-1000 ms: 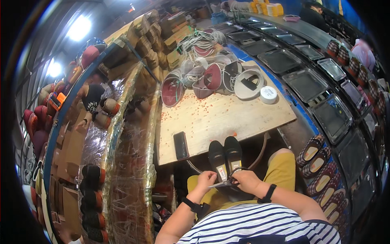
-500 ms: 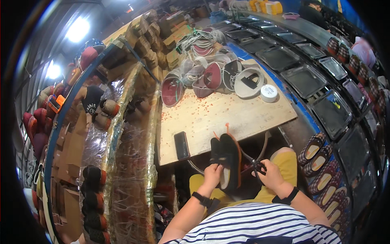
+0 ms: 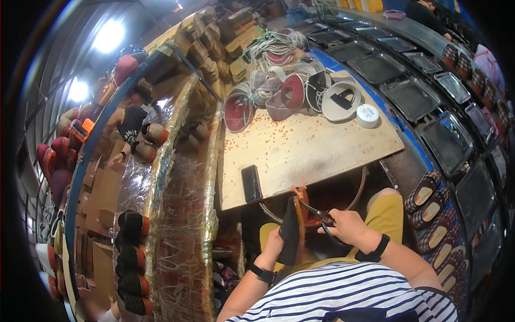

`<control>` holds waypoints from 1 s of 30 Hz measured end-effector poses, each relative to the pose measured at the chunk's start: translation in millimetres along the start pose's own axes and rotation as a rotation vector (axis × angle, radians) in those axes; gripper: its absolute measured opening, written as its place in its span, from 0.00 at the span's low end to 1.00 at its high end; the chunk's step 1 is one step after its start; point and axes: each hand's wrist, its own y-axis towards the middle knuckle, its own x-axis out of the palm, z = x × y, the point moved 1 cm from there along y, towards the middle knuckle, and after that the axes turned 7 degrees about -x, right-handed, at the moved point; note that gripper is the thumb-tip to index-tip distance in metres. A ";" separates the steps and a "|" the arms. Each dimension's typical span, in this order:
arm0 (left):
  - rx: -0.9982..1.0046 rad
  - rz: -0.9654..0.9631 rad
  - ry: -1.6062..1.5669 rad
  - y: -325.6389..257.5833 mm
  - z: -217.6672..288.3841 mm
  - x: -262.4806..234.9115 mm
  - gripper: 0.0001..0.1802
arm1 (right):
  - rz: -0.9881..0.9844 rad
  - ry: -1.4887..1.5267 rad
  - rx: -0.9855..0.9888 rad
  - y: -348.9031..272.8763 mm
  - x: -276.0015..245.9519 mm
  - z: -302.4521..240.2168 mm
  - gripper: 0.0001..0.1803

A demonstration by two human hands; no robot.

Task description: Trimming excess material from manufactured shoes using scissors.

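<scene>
My left hand [image 3: 275, 242] grips a black slipper [image 3: 292, 228] held on edge, its orange-red sole rim turned to the right. My right hand [image 3: 346, 226] holds scissors [image 3: 317, 212] whose blades reach the slipper's orange rim near its upper end. Both hands are over my lap, just below the front edge of a wooden table [image 3: 322, 150]. Under them sits a round basin [image 3: 343, 196] with red scraps in it.
A black phone [image 3: 250, 183] lies at the table's front left corner. Small red scraps dot the tabletop. Bundled shoe uppers [image 3: 279, 96] and a white tape roll [image 3: 367, 115] stand at the back. Plastic-wrapped racks [image 3: 182, 214] rise on the left; metal trays [image 3: 445, 142] and finished slippers [image 3: 429, 198] line the right.
The pair of slippers lay flat in both hands a second ago. Now a single slipper is turned on edge in the left hand, and the scissors have closed in on its rim.
</scene>
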 end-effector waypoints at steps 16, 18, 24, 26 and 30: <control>-0.168 -0.153 -0.221 -17.0 26.2 5.6 0.15 | 0.005 -0.155 0.204 -12.9 20.8 31.7 0.30; -0.115 -0.134 -0.335 -12.4 33.9 9.7 0.17 | -0.013 -0.065 0.158 -20.6 19.5 32.0 0.29; 0.059 -0.126 -0.648 5.9 30.9 1.0 0.19 | -0.175 -0.095 -0.054 -40.6 25.7 16.8 0.30; 0.067 -0.115 -0.686 7.5 26.4 3.3 0.19 | -0.180 -0.113 -0.030 -38.1 30.4 18.3 0.31; 0.069 -0.064 -0.661 7.7 18.4 3.2 0.18 | -0.257 -0.174 0.019 -30.8 32.2 19.8 0.31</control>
